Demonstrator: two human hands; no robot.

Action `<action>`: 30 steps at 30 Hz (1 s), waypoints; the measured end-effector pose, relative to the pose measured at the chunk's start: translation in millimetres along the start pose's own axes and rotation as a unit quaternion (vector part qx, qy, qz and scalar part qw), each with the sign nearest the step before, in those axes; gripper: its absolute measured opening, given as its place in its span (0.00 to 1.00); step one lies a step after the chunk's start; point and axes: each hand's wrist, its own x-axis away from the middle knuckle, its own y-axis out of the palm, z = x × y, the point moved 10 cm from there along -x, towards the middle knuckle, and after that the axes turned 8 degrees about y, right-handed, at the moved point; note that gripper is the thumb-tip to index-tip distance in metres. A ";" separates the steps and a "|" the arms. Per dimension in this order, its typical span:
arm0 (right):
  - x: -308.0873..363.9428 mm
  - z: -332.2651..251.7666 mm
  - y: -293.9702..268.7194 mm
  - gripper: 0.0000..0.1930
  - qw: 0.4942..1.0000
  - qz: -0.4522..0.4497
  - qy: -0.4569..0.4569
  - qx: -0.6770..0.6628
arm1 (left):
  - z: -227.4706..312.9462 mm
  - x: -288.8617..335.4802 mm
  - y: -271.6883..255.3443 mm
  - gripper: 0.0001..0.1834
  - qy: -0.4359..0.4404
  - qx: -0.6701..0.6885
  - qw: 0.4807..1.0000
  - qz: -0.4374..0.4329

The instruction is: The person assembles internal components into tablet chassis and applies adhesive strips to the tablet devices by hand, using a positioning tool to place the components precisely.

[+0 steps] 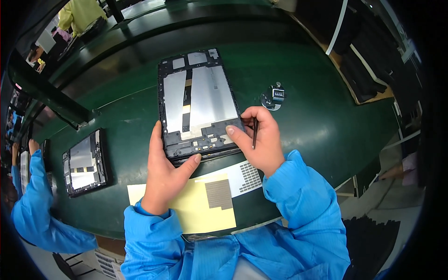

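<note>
A tablet mid-frame (212,100), black-edged with a silver plate and a dark ribbon cable, tops a stack in front of me. My left hand (167,175) grips its lower left corner, thumb on the near edge and fingers along the side. At the lower right, my right hand (265,142) holds the frame with its thumb on top. Dark tweezers (255,133) are tucked in that same hand, tips pointing toward me. Under my wrists lie a yellow sheet (200,219) with a block of small grey strips (218,193) and a white sheet (235,173) with rows of small grey pieces.
A metal tally counter (276,94) stands right of the stack on the green table (322,126). Another stack of tablet frames (86,161) sits to the left, near a co-worker's blue sleeve (44,214). A dark post (46,88) rises at the far left.
</note>
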 end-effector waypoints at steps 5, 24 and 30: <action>15.7 -42.4 -22.4 0.14 0.996 -0.001 -0.092 0.016 | 7.7 2.2 -13.6 0.49 0.062 -0.142 0.988 0.026; 76.1 16.0 -12.8 0.08 0.935 -0.251 0.248 0.026 | 46.7 42.2 89.9 0.26 0.215 -0.224 0.885 -0.347; 74.1 14.3 -7.4 0.08 0.939 -0.242 0.246 0.001 | 45.6 39.3 90.9 0.24 0.232 -0.250 0.872 -0.351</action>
